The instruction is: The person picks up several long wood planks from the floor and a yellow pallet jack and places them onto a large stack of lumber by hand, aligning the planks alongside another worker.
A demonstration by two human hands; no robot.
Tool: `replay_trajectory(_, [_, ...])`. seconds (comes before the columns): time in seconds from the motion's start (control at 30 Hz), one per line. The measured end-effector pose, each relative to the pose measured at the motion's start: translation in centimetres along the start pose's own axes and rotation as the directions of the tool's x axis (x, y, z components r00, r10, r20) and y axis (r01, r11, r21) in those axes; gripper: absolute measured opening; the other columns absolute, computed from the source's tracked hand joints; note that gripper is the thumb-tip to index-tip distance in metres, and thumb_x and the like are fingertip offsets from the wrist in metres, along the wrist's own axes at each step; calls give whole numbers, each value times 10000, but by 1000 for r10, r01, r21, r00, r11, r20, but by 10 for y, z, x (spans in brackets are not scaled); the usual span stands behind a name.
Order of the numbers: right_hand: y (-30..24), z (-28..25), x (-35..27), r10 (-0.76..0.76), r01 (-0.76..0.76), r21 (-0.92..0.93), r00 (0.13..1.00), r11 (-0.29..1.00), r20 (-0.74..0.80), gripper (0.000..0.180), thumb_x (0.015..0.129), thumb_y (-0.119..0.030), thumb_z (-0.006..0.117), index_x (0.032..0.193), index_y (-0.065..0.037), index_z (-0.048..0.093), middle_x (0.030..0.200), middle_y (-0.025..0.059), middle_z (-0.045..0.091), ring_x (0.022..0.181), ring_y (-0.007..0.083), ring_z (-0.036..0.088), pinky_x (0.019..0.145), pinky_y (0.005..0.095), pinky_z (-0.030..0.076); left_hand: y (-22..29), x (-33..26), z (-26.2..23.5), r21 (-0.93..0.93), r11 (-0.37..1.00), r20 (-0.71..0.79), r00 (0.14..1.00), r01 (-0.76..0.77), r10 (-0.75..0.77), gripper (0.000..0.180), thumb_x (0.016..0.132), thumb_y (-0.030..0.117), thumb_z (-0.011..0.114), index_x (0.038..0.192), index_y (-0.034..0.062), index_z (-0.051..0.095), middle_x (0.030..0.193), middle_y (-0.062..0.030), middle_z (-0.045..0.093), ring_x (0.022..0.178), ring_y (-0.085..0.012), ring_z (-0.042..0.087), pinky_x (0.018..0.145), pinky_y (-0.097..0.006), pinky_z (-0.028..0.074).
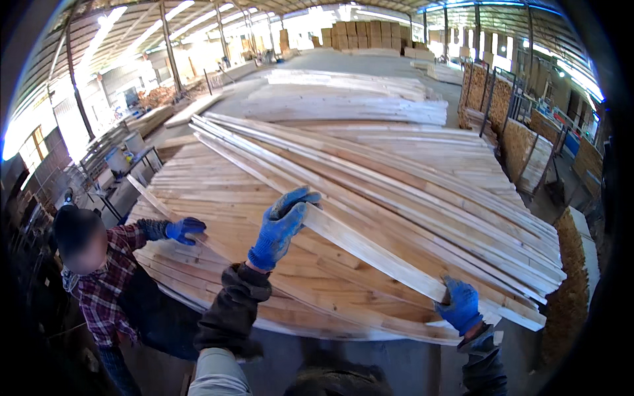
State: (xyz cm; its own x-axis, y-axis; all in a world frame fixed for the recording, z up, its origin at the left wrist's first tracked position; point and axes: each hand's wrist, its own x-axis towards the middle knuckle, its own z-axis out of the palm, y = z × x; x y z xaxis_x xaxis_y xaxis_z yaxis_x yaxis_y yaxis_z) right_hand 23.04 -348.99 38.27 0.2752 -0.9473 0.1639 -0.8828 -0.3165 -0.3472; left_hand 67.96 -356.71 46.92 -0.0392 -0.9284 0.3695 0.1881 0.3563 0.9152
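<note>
Clock centred mid-view. At 8 o'clock, a co-worker in a plaid shirt point(105, 303), lower edge of the layered boards point(178, 175); co-worker's blue-gloved hand point(187, 230) spread low over them, beside a narrow strip point(150, 197). Whether that hand grips the strip: can't tell.

Next, just off centre toward 8: wearer's left hand point(276, 231), blue glove, dark sleeve. Fingers curled round the upper end of a pale board point(370, 249); narrow grip, thumb side facing the board.

Board sits between the wearer's two hands, over the layered boards. From the left grip it runs off to 4 o'clock; long axis 10-to-4, roughly parallel to the loose planks point(409, 204) just past it toward 1. Left end looks raised; clearance under the right end, can't tell.

Right hand point(460, 305), out at 4, blue glove, closed round the board's lower end; from there the board lies toward 10. Left hand is nearer the upper end, right hand nearer the lower one; co-worker's hand well apart from both.

Far right, toward 2: upright wood stacks point(528, 158).
</note>
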Motion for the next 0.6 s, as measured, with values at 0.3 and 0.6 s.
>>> replay_trajectory(0.3, [1,-6,-45,-290,277,-153,954,949,-71,630,741,-324,787,1296,-94,597,1001,135,640,869,341,604,766,457,485,-72,-85,85,23,949,120,941,316,-316,383,967,61,590,1341,11,527,1204,-73,646,1081,-153,614,901,-309,549])
replay_trajectory(0.6, [67,-10,-116,-142,169,-105,964,980,227,624,767,-346,773,1338,-166,599,963,130,647,878,325,612,753,448,493,-131,-127,22,783,296,607,775,-546,-177,792,775,487,757,1389,65,489,1285,-184,575,1232,-363,511,1104,-497,336])
